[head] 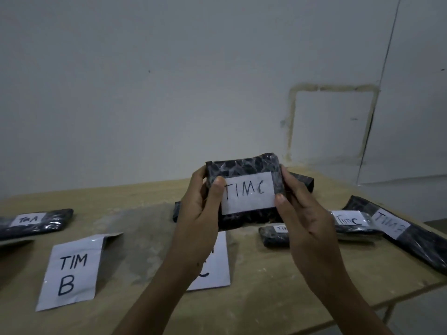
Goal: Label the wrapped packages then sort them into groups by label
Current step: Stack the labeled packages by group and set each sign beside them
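- Both hands held one black wrapped package (pixel 244 170) up above the worktop (pixel 266 274), its white label (pixel 249 192) facing the camera and reading "TIMC".
- The left hand (pixel 198 213) was closed on the package's left edge, its thumb pressed on the label's left end.
- The right hand (pixel 304 218) was closed on the right edge, its thumb on the label's lower right corner.
- A white sheet marked "TIM B" (pixel 72 269) lay flat on the worktop to the left of the arms.
- A second white sheet (pixel 212 262) lay beneath the left forearm; only a "C" showed on it.
- At far left a dark package labelled "TIM A" (pixel 36 221) rested on the worktop, well apart from the others.
- To the right lay a small dark package (pixel 273 234) with its label partly hidden, a package labelled "TIMC" (pixel 350 222) just beside it, and a long package (pixel 396 228) whose label's last character was unclear.
- Another dark package (pixel 303 181) lay behind the held one, mostly hidden.
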